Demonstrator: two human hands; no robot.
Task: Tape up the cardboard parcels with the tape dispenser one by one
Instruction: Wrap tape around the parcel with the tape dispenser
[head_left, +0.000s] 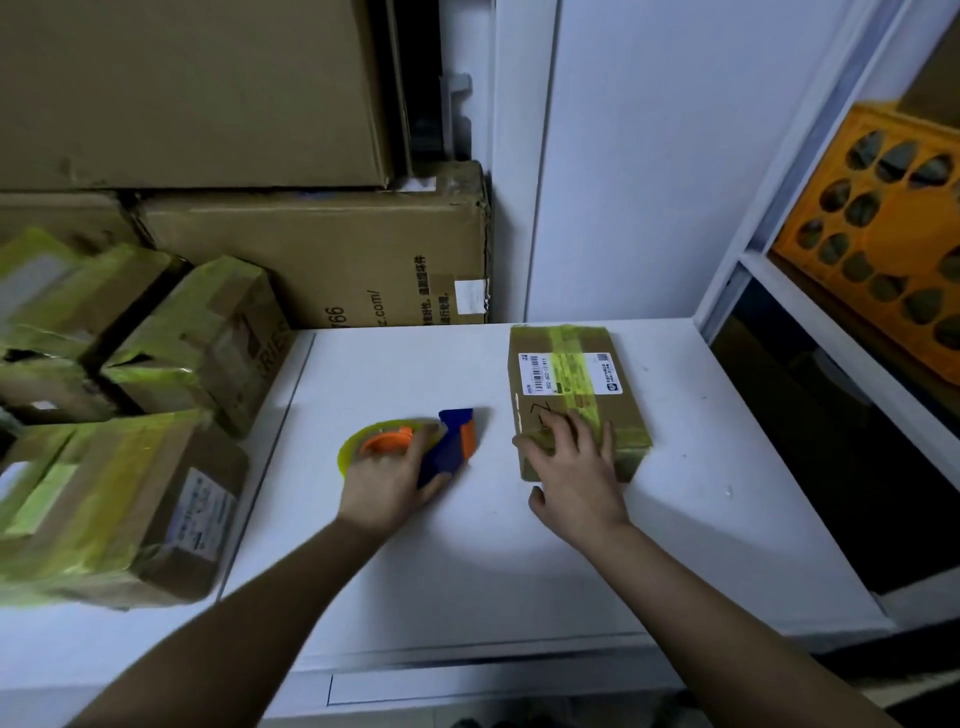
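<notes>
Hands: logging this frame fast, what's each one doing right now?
Left hand: grips the tape dispenser, which lies on the table.
Right hand: open, fingers spread, resting on the near end of the parcel.

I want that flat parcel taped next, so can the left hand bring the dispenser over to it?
Probably yes: the left hand grips the tape dispenser, with only bare table between it and the flat parcel.

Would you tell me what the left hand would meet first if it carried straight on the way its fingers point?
The left hand already grips the tape dispenser; beyond it lies bare table, then probably the large cardboard box.
</notes>
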